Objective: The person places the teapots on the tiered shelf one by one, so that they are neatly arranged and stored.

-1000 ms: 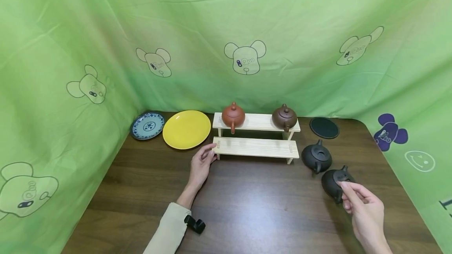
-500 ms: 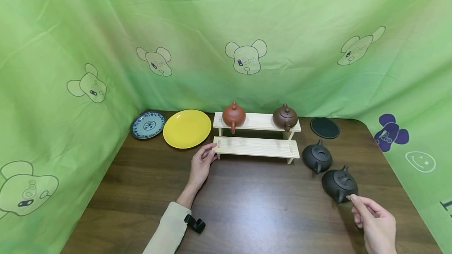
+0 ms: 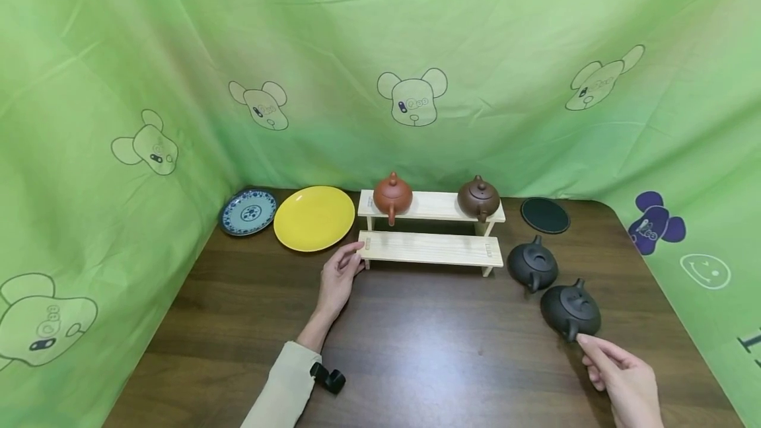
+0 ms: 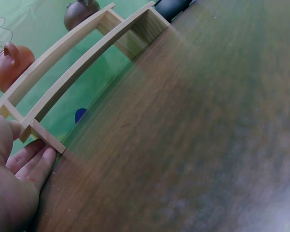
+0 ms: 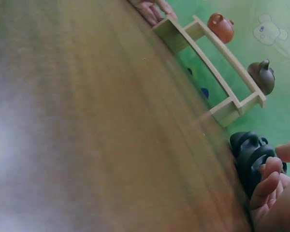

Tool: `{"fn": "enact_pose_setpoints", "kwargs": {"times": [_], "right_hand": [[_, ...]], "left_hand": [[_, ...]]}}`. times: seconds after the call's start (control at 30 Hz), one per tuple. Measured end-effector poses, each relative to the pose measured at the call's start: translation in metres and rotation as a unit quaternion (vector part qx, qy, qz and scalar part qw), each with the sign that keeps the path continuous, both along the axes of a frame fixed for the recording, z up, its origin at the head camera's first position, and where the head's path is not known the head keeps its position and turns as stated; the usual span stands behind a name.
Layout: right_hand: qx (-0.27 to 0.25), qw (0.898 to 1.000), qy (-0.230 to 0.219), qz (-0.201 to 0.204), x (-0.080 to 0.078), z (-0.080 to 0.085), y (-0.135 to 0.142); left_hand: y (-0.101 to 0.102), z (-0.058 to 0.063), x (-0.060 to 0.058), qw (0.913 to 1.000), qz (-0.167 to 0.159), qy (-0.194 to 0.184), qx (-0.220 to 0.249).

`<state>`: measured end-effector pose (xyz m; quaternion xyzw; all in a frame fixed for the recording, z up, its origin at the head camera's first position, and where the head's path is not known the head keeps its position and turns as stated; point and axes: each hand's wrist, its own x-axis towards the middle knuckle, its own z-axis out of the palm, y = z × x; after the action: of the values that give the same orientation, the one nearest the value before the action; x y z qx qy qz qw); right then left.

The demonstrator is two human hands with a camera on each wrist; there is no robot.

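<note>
While the L hand (image 3: 336, 283) rests its fingertips on the L end of the two-tier wooden stand (image 3: 431, 248), the R hand (image 3: 624, 372) is at the nearer black teapot (image 3: 567, 309). L fingers are loosely extended, partly spread, touching the lower shelf's end & set beside its leg, not wrapped round anything. R thumb & index are close together, tips at the handle on the pot's near side, other fingers curled; can't tell if they've actually got hold of it.

That pot sits upright nr the table's (image 3: 416, 349) R edge, spout toward the back edge, handle toward the front. Just behind it, slightly L, is the farther black teapot (image 3: 529, 266), same way round, next to the stand's R end. Dark round coaster (image 3: 545, 215) lies behind that, nr the back R corner.

Stand is along the back edge, approx. mid. On its upper shelf: reddish-orange clay teapot (image 3: 394, 195) at the L end, dark brown clay teapot (image 3: 478, 198) at the R end, both upright. L of the stand: yellow plate (image 3: 315, 218) by the back edge, then blue floral plate (image 3: 248, 212) at the back L corner. Green cloth (image 3: 333, 32) w/ bear-head prints hangs behind & at both sides.
</note>
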<state>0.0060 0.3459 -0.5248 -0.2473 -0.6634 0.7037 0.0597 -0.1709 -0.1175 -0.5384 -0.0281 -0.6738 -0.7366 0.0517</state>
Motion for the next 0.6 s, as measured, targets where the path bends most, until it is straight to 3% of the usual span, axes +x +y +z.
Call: {"fn": "enact_pose_setpoints", "kwargs": {"times": [0.33,0.6], "right_hand": [[0.012,0.998,-0.031,0.057,-0.009,0.005,-0.001],[0.009,0.996,-0.041,0.076,-0.014,0.006,0.0]], "left_hand": [[0.0,0.001,0.001,1.0,0.006,-0.002,-0.005],[-0.001,0.001,0.001,0.9999,0.004,0.002,-0.01]]}}
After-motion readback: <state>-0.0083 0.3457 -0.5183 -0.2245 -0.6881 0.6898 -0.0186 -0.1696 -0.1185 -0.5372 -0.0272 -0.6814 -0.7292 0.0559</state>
